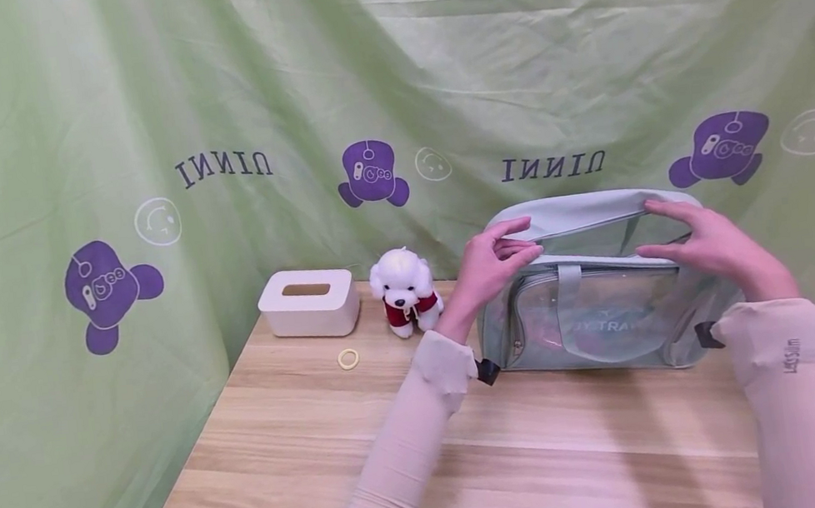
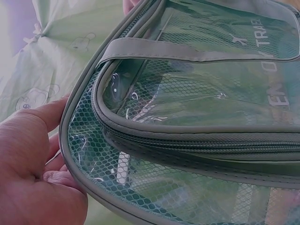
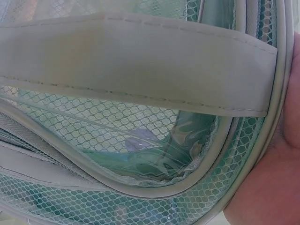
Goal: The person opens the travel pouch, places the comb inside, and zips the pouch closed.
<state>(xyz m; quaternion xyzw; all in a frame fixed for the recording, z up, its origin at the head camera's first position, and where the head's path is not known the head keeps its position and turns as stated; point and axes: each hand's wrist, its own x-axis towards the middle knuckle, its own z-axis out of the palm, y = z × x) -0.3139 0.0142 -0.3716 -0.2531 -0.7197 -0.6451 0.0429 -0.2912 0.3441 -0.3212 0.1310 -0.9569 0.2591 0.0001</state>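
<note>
A pale green see-through travel bag (image 1: 614, 344) stands upright at the right of the table, its top parted. My left hand (image 1: 488, 268) holds its upper left end, thumb by the front rim and a finger by the back one. At the upper right end, my right hand (image 1: 727, 247) spans the opening the same way. In the left wrist view, the mesh side, zip and strap (image 2: 154, 49) of the bag fill the frame beside the left hand (image 2: 33, 164). The right wrist view shows a wide strap (image 3: 140, 61) close up, with part of the right hand (image 3: 269, 187) at the edge.
Left of the bag sits a white toy dog (image 1: 403, 284) in a red garment. A white tissue box (image 1: 313, 319) stands farther left, with a small yellow ring (image 1: 348, 359) in front. A green printed curtain (image 1: 283, 92) hangs behind the wooden table (image 1: 264, 455).
</note>
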